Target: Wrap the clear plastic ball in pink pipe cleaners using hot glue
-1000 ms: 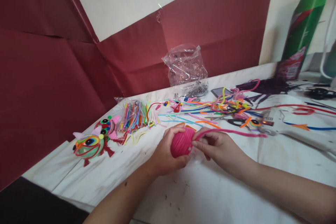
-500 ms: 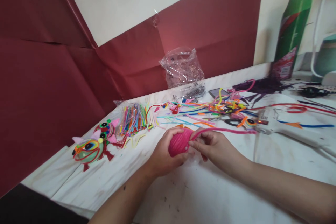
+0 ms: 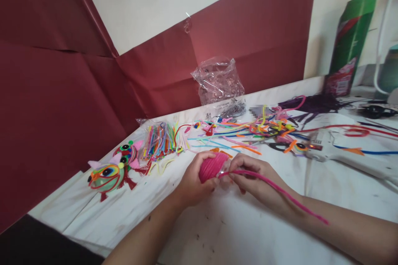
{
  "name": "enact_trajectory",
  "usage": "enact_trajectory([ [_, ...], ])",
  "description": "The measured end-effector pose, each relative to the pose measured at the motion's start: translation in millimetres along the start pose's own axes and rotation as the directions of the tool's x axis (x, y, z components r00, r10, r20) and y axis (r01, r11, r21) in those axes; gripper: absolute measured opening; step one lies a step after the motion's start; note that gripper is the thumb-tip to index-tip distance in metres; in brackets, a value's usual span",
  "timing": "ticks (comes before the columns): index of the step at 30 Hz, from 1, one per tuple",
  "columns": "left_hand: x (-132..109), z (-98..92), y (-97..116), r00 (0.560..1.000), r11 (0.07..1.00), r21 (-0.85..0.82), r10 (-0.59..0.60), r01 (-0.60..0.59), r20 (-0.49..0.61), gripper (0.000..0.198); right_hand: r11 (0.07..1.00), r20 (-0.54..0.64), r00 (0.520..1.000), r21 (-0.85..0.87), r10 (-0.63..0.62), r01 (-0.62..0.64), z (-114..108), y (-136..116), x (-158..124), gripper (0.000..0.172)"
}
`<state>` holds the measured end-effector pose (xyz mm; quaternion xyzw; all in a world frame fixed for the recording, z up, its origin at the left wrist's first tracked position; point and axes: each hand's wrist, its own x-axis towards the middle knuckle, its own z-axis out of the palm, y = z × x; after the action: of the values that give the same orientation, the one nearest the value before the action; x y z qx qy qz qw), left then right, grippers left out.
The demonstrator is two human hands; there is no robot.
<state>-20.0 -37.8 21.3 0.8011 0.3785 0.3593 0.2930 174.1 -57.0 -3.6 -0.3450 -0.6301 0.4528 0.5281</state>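
Observation:
My left hand (image 3: 197, 180) is closed around a clear, rounded plastic ball whose left side is wrapped in pink pipe cleaner (image 3: 214, 166). Bare clear plastic (image 3: 226, 186) shows on the ball's right side, close to my right hand (image 3: 250, 174). Between thumb and fingers, the right hand pinches a loose pink pipe cleaner (image 3: 289, 194) near where it meets the ball. Its free end trails down to the right over my right forearm. Orange bits stick out above and below the ball; what they are is partly hidden.
Finished-looking decorated balls (image 3: 107, 180) stand at the left. Bundled pipe cleaners (image 3: 160, 140) lie behind my hands, with scissors (image 3: 278, 145) and loose coloured strips to their right. A white glue gun (image 3: 338, 149) rests at the right. A clear plastic bag (image 3: 219, 83) leans against the red backing.
The pink pipe cleaner's free end has swung from pointing right to hanging down right across my forearm. My right hand has shifted slightly lower, and more clear plastic shows on the ball.

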Motion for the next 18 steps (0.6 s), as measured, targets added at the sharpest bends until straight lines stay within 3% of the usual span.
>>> enact_trajectory([
  [12,1.1,-2.1,-16.0,0.979,0.979,0.038,0.201,-0.203,0.041,0.061,0.989,-0.005,0.999,-0.137,-0.054,0.053,-2.0,-6.8,-0.5,0.013],
  [15,-0.4,1.5,-15.8,0.974,0.973,0.046,0.225,-0.226,0.021,0.057,0.999,-0.035,0.999,-0.047,-0.007,0.005,-5.6,-7.8,1.8,0.015],
  [18,-0.8,5.8,-13.7,0.973,0.972,0.050,0.231,-0.230,-0.014,0.054,0.994,-0.085,0.995,0.084,-0.057,0.064,-19.2,-13.3,11.5,0.019],
])
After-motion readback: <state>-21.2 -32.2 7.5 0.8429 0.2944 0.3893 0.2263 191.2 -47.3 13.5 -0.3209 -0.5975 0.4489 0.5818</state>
